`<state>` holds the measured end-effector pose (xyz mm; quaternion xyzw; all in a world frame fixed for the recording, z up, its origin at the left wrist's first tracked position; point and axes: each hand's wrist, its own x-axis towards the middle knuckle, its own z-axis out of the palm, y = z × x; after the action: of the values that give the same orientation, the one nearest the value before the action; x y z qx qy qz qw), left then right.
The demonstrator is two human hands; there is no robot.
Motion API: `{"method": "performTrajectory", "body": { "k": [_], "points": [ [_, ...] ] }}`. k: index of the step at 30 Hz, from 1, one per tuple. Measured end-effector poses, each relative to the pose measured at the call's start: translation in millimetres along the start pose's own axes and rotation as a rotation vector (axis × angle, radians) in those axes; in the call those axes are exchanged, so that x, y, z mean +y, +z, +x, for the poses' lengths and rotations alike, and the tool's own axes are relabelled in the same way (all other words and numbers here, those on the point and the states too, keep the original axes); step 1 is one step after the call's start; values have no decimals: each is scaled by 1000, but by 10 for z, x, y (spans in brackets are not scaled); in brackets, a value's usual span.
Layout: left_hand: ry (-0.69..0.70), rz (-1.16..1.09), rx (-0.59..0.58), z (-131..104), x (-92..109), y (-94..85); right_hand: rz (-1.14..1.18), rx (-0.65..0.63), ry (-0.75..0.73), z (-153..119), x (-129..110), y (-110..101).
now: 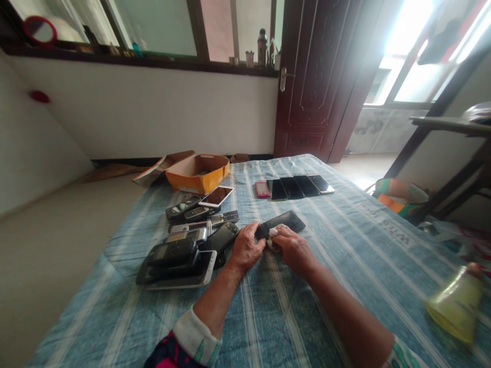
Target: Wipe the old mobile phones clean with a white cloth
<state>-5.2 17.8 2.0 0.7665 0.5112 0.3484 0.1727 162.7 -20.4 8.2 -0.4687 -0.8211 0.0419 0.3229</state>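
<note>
A dark smartphone (286, 220) lies at a slant on the striped cloth in front of me. My left hand (246, 246) grips its near left end between thumb and fingers. In my right hand (294, 248) is a crumpled white tissue (273, 238), pressed against the phone's near edge. Just left of my left hand is a pile of old mobile phones, with a dark handset (223, 236), a black phone (172, 251) and a large white-edged phone (207, 268) among them. Farther off, a row of dark phones (294, 187) lies beside a small pink-framed item (262, 189).
An open orange cardboard box (197, 179) stands at the far left of the blue striped cloth (345, 245). A white phone (217, 196) leans near it. At the right edge is a yellow translucent container (456, 301). Beyond the far edge stands a brown door (314, 76).
</note>
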Motion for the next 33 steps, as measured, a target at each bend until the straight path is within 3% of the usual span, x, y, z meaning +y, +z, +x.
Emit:
{"method": "performTrajectory", "body": {
  "k": [5, 12, 22, 25, 33],
  "points": [
    [-17, -7, -21, -9, -1, 1, 35, -51, 44, -8, 159, -111],
    [-11, 21, -14, -18, 58, -26, -101, 3, 270, -100, 588, -259],
    [10, 15, -48, 33, 42, 1, -100, -115, 58, -1, 257, -195],
    [6, 21, -67, 60, 34, 15, -80, -174, 43, 14, 343, -272],
    [13, 50, -86, 91, 60, 11, -85, -154, 140, -9, 772, -483]
  ]
}}
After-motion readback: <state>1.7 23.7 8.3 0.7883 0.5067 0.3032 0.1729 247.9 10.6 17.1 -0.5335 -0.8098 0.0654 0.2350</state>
